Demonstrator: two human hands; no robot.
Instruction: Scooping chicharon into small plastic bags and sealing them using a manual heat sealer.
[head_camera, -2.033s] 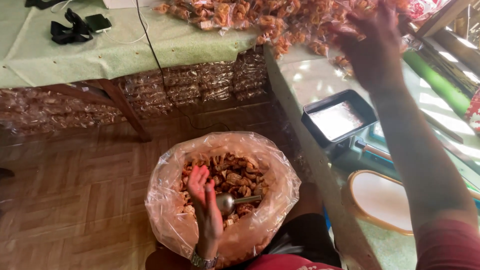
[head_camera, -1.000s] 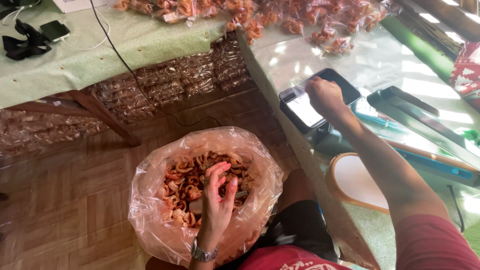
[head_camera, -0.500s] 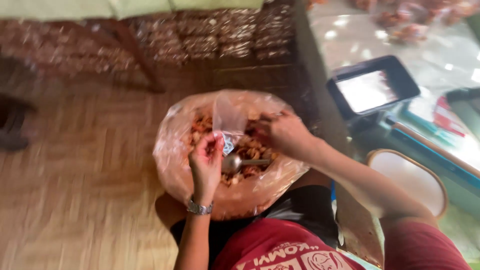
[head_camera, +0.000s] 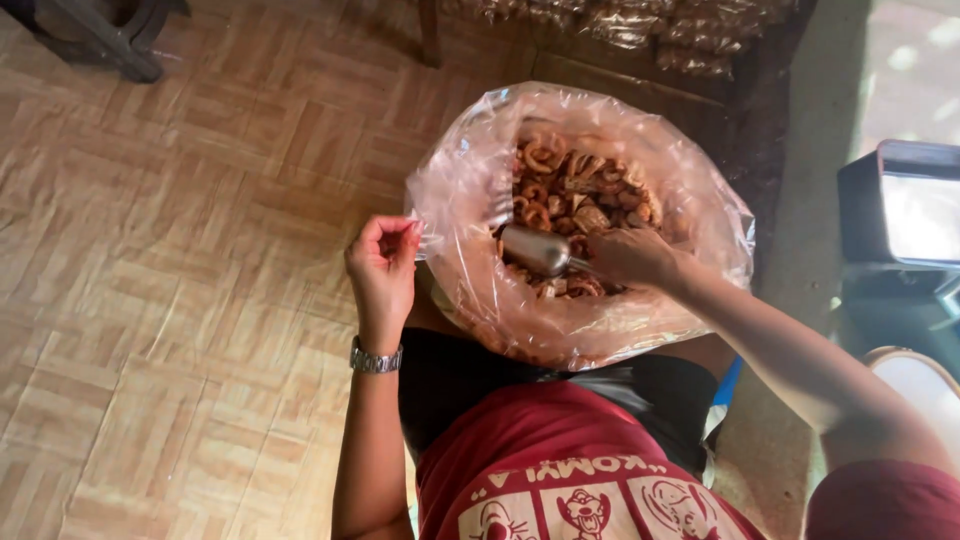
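A large clear plastic sack (head_camera: 480, 290) of fried, curled orange-brown snack pieces (head_camera: 575, 190) sits on the floor between the seated person's knees. Inside it lies a metal scoop (head_camera: 535, 248), bowl resting on the snacks. The right hand (head_camera: 628, 255) is closed around the scoop's handle; half a second ago it was only arriving at the sack, and a second ago it was up on the black weighing scale (head_camera: 900, 215) at the table edge. The left hand (head_camera: 382, 268), wristwatch (head_camera: 375, 358) below it, has come out of the sack and now pinches a small clear bag (head_camera: 455, 235) between thumb and fingertips at the sack's rim. Together these changes suggest scooping is starting. Wooden parquet floor (head_camera: 170, 250) surrounds them.
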